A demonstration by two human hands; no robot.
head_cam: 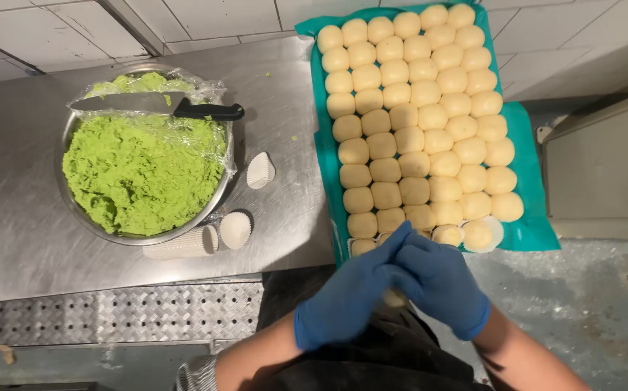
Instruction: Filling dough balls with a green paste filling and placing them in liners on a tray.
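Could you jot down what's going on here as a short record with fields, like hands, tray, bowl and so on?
Hands: left hand in blue glove and right hand in blue glove pressed together around a pale dough piece
Tray: teal-lined tray packed with rows of pale round dough balls
Bowl: round metal bowl of bright green paste, partly under plastic wrap
Knife: black-handled knife lying across the bowl
Cups: white fluted paper cups beside the bowl
Surface: steel counter

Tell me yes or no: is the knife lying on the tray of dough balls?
No, the knife lies across the rim of the metal bowl of green paste, apart from the tray of dough balls.
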